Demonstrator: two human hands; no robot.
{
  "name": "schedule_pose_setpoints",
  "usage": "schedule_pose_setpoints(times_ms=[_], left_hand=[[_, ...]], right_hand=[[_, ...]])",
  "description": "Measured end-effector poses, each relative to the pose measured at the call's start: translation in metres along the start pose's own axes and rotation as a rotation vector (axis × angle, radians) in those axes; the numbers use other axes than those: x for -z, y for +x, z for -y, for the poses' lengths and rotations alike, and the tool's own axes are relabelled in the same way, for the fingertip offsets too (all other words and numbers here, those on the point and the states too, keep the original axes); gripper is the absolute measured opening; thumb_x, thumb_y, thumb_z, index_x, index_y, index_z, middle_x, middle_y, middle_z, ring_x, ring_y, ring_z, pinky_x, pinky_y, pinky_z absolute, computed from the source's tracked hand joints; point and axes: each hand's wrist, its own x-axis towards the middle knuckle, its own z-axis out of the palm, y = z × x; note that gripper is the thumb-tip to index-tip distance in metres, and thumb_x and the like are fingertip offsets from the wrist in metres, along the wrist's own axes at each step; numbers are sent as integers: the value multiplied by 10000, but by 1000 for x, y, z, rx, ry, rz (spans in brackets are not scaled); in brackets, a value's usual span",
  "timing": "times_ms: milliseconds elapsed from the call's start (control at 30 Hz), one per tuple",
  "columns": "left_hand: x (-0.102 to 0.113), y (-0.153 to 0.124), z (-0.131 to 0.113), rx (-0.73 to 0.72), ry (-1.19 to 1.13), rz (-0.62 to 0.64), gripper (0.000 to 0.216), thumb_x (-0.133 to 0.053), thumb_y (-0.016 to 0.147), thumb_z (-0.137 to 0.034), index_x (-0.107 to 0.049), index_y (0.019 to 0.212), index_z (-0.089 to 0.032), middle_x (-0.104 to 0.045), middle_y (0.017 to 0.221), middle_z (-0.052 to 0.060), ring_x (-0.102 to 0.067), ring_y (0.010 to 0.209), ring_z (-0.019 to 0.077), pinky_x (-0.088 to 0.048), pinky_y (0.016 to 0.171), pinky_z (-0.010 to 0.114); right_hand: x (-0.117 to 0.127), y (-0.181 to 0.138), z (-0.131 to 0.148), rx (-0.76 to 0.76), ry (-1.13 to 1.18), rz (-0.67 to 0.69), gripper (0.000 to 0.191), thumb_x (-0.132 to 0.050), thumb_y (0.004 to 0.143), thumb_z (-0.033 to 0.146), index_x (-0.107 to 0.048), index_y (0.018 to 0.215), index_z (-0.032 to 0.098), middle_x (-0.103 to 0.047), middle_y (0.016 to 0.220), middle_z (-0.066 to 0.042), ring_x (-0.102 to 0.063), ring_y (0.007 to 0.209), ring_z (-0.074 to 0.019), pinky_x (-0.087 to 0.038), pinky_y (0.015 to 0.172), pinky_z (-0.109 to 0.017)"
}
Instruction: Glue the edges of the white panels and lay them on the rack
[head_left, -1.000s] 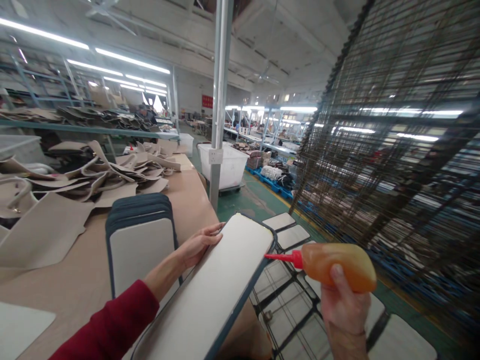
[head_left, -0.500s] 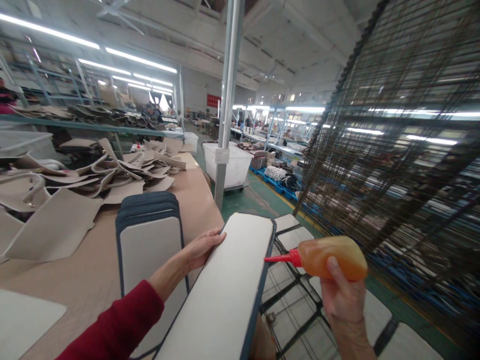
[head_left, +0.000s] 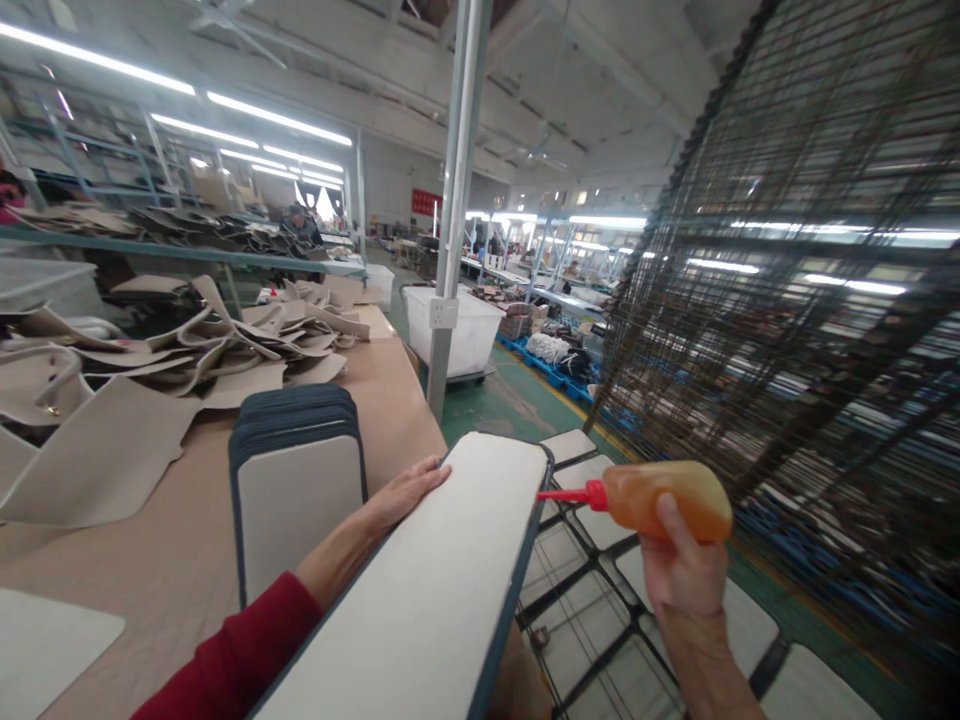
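My left hand (head_left: 405, 491) grips the left edge of a long white panel (head_left: 442, 590) with a dark blue rim, holding it tilted off the table's right side. My right hand (head_left: 686, 570) is closed round an orange squeeze bottle (head_left: 664, 497). Its red nozzle (head_left: 566, 494) points left and almost touches the panel's right rim near the far corner. A stack of similar blue-edged panels (head_left: 296, 470) lies on the brown table (head_left: 180, 560), just left of my left forearm in its red sleeve.
Beige cut pieces (head_left: 187, 350) are heaped at the table's far left. A tall wire rack (head_left: 787, 300) fills the right side, with white panels (head_left: 592, 470) on a wire shelf below. A steel post (head_left: 454, 220) and a white bin (head_left: 457, 330) stand behind.
The panel has tilted a little and slid slightly right. The bottle has shifted a little, its nozzle staying close to the panel's right rim. The view has turned somewhat.
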Motion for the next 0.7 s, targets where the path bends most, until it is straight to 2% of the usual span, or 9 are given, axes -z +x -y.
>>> schedule_pose_setpoints(times_ms=[133, 333, 533, 700], left_hand=[[-3, -2, -2, -19, 7, 16, 584, -714, 717, -479, -580, 1170, -136, -682, 1023, 84, -633, 815, 173, -476, 649, 221], [0, -2, 1, -55, -38, -41, 485, -734, 716, -395, -625, 1116, -142, -687, 1039, 85, -623, 940, 208, -474, 725, 228], [8, 7, 9, -60, -57, 1, 473, -731, 721, -382, -631, 1110, -133, -699, 997, 83, -616, 995, 242, -480, 781, 259], [11, 11, 10, -72, 49, -79, 443, -721, 727, -431, -653, 1081, -173, -678, 1097, 69, -569, 1092, 224, -462, 841, 231]], right_hand=[[-2, 2, 0, -3, 9, -22, 468, -877, 477, 299, -689, 889, 182, -662, 933, -18, -616, 865, -196, -529, 815, -360], [6, -8, 1, -21, -10, 54, 385, -854, 558, 282, -690, 891, 181, -675, 894, -12, -616, 778, -159, -537, 698, -275], [9, -17, 3, -76, -8, 39, 456, -858, 562, 295, -691, 974, 195, -675, 966, -20, -622, 817, -162, -537, 733, -284], [6, -24, 5, -100, 3, 45, 419, -871, 542, 300, -699, 910, 201, -681, 894, -5, -627, 812, -158, -538, 728, -271]])
